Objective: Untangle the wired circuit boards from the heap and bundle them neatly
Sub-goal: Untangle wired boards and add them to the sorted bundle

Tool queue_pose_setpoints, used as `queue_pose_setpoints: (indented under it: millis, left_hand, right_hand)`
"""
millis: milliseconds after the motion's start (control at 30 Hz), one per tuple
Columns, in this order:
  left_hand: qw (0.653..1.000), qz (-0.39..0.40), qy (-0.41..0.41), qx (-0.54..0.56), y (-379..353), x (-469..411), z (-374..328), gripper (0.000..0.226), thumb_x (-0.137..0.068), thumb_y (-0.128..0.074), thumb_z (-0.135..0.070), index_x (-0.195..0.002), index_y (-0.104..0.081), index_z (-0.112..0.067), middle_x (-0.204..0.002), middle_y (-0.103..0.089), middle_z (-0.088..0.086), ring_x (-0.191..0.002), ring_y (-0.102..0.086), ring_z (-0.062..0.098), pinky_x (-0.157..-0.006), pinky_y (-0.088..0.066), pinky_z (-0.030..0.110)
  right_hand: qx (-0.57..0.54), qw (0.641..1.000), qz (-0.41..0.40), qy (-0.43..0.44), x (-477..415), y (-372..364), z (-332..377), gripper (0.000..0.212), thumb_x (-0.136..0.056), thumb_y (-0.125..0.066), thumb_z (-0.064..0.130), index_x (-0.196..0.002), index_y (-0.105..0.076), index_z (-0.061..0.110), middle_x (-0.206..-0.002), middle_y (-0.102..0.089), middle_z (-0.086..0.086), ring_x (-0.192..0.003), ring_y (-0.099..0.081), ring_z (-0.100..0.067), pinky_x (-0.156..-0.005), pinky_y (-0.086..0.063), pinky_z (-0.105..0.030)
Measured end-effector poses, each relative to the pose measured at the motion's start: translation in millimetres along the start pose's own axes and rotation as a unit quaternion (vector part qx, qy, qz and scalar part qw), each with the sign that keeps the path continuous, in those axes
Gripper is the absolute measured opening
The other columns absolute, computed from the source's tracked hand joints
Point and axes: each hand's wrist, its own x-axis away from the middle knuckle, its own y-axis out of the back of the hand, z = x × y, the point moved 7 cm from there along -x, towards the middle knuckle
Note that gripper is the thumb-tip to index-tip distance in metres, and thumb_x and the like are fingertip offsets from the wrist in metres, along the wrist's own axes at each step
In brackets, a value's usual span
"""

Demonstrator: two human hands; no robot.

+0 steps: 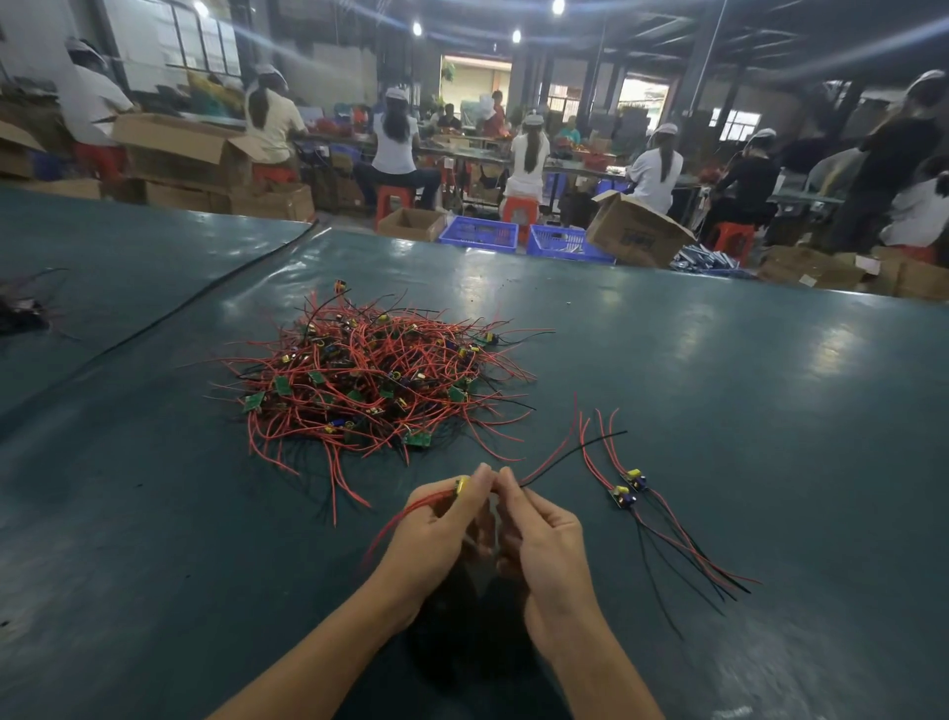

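Board (462,484) in left hand (436,524); box print (637,240) illegible

Hall dim overall. Light comes from ceiling lamps (558,6) at 12 o'clock, plus daylight through a doorway (475,77) below them. Lamps throw pale streaks across the top. Table (719,390) glossy, with soft glare patches at 2 and 10 o'clock. Dark shadow beneath left hand (436,534) and right hand (544,539), toward 6. Centre sharp. People (394,139) at the back soft. Table's far edge bows. Smear at 5 o'clock.
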Motion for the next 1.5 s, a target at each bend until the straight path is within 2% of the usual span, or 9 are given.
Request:
queue_pose_setpoints:
  millis: [100, 200, 667, 833, 933, 1033, 1100, 1267, 1500]
  left_hand:
    - [0.998, -0.012, -0.057, -0.032, 0, 0, -12, 0.052, -0.086, -0.057, -0.044, -0.065, -0.062, 0.003, -0.056, -0.061, 0.006, -0.051, -0.057, 0.014, -0.053, -0.046, 0.022]
    - [0.996, -0.012, -0.081, -0.047, -2, 0, -21, 0.050, -0.085, -0.055, -0.043, -0.051, -0.056, -0.005, -0.050, -0.056, 0.008, -0.048, -0.051, 0.016, -0.052, -0.042, 0.022]
    - [0.993, 0.011, -0.076, -0.085, -3, -1, -13, 0.048, -0.089, -0.053, -0.046, -0.050, -0.059, -0.018, -0.053, -0.061, 0.006, -0.051, -0.055, 0.019, -0.054, -0.046, 0.027]
    - [0.993, 0.005, -0.078, -0.087, -1, -2, -11, 0.051, -0.088, -0.058, -0.051, -0.050, -0.061, -0.018, -0.055, -0.061, 0.014, -0.051, -0.056, 0.018, -0.054, -0.046, 0.026]
    - [0.991, -0.003, -0.093, -0.101, 2, -3, -12, 0.045, -0.087, -0.058, -0.050, -0.052, -0.062, -0.022, -0.051, -0.058, -0.002, -0.049, -0.053, 0.008, -0.053, -0.042, 0.018]
    - [0.990, 0.003, -0.091, -0.110, 3, -3, -10, 0.044, -0.084, -0.058, -0.051, -0.054, -0.059, -0.018, -0.052, -0.056, 0.000, -0.050, -0.053, 0.009, -0.052, -0.042, 0.017]
    - [0.990, 0.009, -0.090, -0.110, 2, -5, -10, 0.047, -0.086, -0.059, -0.048, -0.051, -0.057, -0.016, -0.052, -0.056, 0.003, -0.050, -0.054, 0.011, -0.053, -0.044, 0.018]
    - [0.990, 0.015, -0.094, -0.103, 2, -8, -16, 0.050, -0.083, -0.057, -0.050, -0.042, -0.056, -0.020, -0.048, -0.057, 0.007, -0.048, -0.053, 0.017, -0.055, -0.045, 0.024]
    - [0.992, 0.026, -0.093, -0.083, 1, -4, -23, 0.049, -0.087, -0.054, -0.039, -0.040, -0.048, -0.023, -0.046, -0.055, 0.002, -0.046, -0.050, 0.013, -0.055, -0.044, 0.019]
  right_hand:
    - [-0.003, 1.000, -0.026, -0.008, -4, 4, -2, 0.032, -0.077, -0.066, 0.043, -0.086, -0.080, 0.017, -0.054, -0.051, -0.002, -0.047, -0.046, -0.014, -0.050, -0.040, -0.026]
    - [-0.050, 0.996, -0.078, -0.013, -14, 21, 3, 0.025, -0.089, -0.063, 0.036, -0.086, -0.081, 0.018, -0.055, -0.033, 0.008, -0.040, -0.024, -0.005, -0.040, -0.025, -0.018]
    - [-0.198, 0.966, -0.167, 0.014, -22, 61, 15, 0.021, -0.096, -0.057, 0.028, -0.090, -0.075, 0.018, -0.061, -0.041, 0.011, -0.037, -0.025, -0.004, -0.034, -0.019, -0.017]
    - [-0.062, 0.988, -0.140, 0.028, -16, 45, 11, 0.025, -0.084, -0.071, 0.039, -0.072, -0.078, 0.018, -0.054, -0.039, 0.011, -0.038, -0.025, -0.004, -0.036, -0.024, -0.017]
    - [0.039, 0.996, -0.070, 0.033, -9, 18, 2, 0.024, -0.071, -0.074, 0.042, -0.065, -0.077, 0.019, -0.050, -0.047, 0.006, -0.045, -0.039, -0.007, -0.042, -0.033, -0.019]
    - [0.036, 0.997, -0.063, 0.014, -6, 8, -7, 0.022, -0.082, -0.073, 0.031, -0.067, -0.077, 0.016, -0.065, -0.061, -0.012, -0.065, -0.051, -0.026, -0.056, -0.044, -0.031]
    - [0.012, 0.997, -0.082, 0.003, -8, 11, -8, 0.018, -0.086, -0.071, 0.024, -0.071, -0.079, 0.016, -0.067, -0.066, -0.007, -0.069, -0.055, -0.024, -0.066, -0.050, -0.037]
    - [-0.094, 0.981, -0.172, -0.006, -13, 38, 6, 0.017, -0.087, -0.070, 0.024, -0.082, -0.079, 0.011, -0.051, -0.039, 0.012, -0.035, -0.026, -0.003, -0.035, -0.024, -0.017]
    - [-0.159, 0.964, -0.208, 0.040, -13, 62, 23, 0.019, -0.092, -0.064, 0.031, -0.083, -0.075, 0.017, -0.056, -0.044, 0.012, -0.035, -0.026, -0.002, -0.033, -0.019, -0.015]
